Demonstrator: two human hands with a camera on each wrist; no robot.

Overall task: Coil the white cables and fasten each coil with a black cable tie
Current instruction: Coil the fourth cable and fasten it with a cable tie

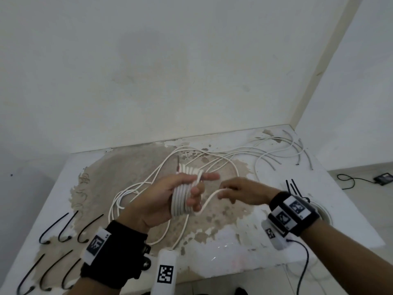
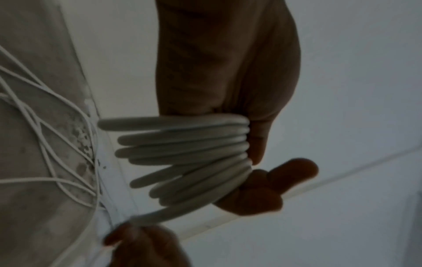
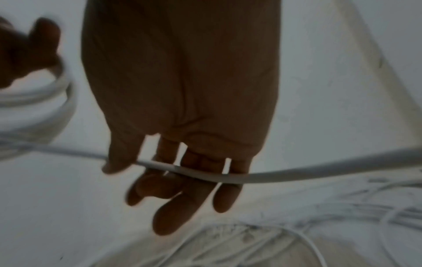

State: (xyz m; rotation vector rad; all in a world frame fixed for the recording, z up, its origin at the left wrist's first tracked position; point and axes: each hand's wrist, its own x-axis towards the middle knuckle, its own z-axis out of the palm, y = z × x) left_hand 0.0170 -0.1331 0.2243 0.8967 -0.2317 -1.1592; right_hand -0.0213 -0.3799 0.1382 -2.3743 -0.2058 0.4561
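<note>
My left hand (image 1: pixel 161 199) is raised over the table with a white cable coil (image 1: pixel 180 199) wound in several turns around its fingers, which curl on it. The left wrist view shows the coil (image 2: pixel 182 153) crossing the left hand (image 2: pixel 228 63). My right hand (image 1: pixel 240 191), just right of the coil, pinches the free strand (image 1: pixel 209 199) between thumb and fingers. In the right wrist view that strand (image 3: pixel 297 174) runs across the right hand's fingers (image 3: pixel 198 169) toward the coil (image 3: pixel 45 108). Several black cable ties (image 1: pixel 63 228) lie at the table's left front.
Loose white cables (image 1: pixel 212 154) sprawl over the worn table (image 1: pixel 223 248) toward its far right corner. More black ties (image 1: pixel 294 188) lie behind my right wrist, beside a white coil (image 1: pixel 325 213). A black device with a cord (image 1: pixel 382 178) sits on the floor at the right.
</note>
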